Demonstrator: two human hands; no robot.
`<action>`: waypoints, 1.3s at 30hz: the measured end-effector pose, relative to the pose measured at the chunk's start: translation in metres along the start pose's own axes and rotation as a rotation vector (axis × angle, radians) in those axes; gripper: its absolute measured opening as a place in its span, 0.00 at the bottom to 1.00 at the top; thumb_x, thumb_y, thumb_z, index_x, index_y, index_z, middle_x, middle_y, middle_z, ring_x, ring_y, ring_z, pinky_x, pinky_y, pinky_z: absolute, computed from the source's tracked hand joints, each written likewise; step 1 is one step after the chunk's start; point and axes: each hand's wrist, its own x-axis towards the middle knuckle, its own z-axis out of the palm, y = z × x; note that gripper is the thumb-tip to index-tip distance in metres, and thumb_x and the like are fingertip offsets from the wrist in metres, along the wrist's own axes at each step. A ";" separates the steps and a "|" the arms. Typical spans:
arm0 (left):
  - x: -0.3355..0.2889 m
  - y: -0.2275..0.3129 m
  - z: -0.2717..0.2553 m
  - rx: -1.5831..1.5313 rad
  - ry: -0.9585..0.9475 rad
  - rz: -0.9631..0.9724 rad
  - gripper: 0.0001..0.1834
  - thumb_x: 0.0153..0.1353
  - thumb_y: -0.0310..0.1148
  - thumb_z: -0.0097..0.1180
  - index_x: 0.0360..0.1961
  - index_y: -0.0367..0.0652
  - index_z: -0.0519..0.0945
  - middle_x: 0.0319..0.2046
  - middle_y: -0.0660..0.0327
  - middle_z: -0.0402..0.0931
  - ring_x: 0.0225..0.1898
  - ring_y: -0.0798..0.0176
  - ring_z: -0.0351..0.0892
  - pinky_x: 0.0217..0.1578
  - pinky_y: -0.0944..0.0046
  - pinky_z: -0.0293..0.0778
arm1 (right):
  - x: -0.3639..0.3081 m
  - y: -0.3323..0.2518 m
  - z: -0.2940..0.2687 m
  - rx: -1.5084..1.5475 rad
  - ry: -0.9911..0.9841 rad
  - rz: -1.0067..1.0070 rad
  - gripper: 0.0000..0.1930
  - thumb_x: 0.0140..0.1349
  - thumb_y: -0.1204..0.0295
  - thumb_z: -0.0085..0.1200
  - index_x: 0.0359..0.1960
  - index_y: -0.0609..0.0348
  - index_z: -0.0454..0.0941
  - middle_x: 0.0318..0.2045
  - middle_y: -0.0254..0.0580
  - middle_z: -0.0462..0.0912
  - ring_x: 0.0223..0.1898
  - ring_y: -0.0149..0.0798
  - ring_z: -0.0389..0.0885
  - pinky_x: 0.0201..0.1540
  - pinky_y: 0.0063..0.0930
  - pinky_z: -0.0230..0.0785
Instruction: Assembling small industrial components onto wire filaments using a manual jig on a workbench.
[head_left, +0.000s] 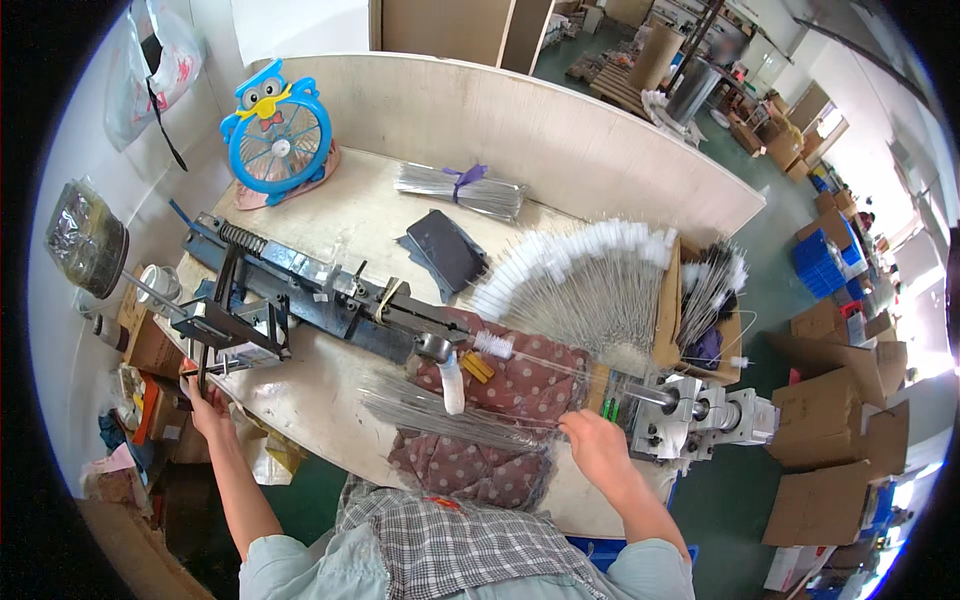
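My left hand [208, 412] is closed round the dark handle of a lever [203, 370] at the near left end of a long metal bench machine [320, 295]. Over the near side of the table, my right hand [600, 455] has its fingertips pinched at the right end of a bundle of thin metal wires [450, 412], on what looks like a wire. A small white-bristled brush [493, 345] lies between the hands, its wire stem stretching right toward a motorised chuck [660, 398]. A white-wrapped handle [453, 385] and a yellow block [477, 367] are near it.
Many finished white brushes [590, 285] fan out behind, beside a cardboard box [668, 310] of more brushes. A tied wire bundle [460, 190], a dark pad [445, 250] and a blue fan [280, 140] stand toward the low back wall [500, 110]. Dotted cloth [500, 465] covers the front edge.
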 end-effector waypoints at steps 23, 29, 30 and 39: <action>-0.348 0.006 0.136 -0.011 -1.136 -0.975 0.25 0.65 0.53 0.41 0.36 0.40 0.75 0.23 0.61 0.75 0.20 0.67 0.70 0.29 0.63 0.70 | -0.016 0.007 -0.025 -0.293 0.013 -0.014 0.08 0.50 0.73 0.57 0.31 0.56 0.73 0.28 0.42 0.73 0.32 0.47 0.78 0.30 0.40 0.71; -0.368 -0.014 0.130 0.504 -1.606 -0.613 0.18 0.65 0.44 0.48 0.39 0.38 0.76 0.28 0.58 0.78 0.25 0.65 0.76 0.30 0.63 0.73 | -0.041 0.008 -0.112 -0.472 0.263 0.129 0.07 0.49 0.79 0.53 0.32 0.58 0.75 0.29 0.43 0.73 0.30 0.47 0.77 0.30 0.40 0.70; -0.378 -0.019 0.134 0.502 -1.828 -0.549 0.15 0.63 0.40 0.51 0.40 0.39 0.76 0.29 0.58 0.78 0.26 0.66 0.77 0.31 0.64 0.74 | -0.038 0.008 -0.120 -0.480 0.418 0.120 0.09 0.49 0.81 0.51 0.33 0.57 0.76 0.30 0.44 0.74 0.30 0.47 0.77 0.31 0.38 0.70; -0.450 -0.141 0.207 0.794 -1.741 1.356 0.04 0.51 0.30 0.54 0.28 0.44 0.74 0.27 0.59 0.75 0.27 0.57 0.79 0.28 0.60 0.73 | 0.027 0.016 -0.084 0.083 0.461 -0.054 0.13 0.53 0.81 0.53 0.41 0.59 0.79 0.31 0.47 0.80 0.32 0.48 0.79 0.34 0.35 0.72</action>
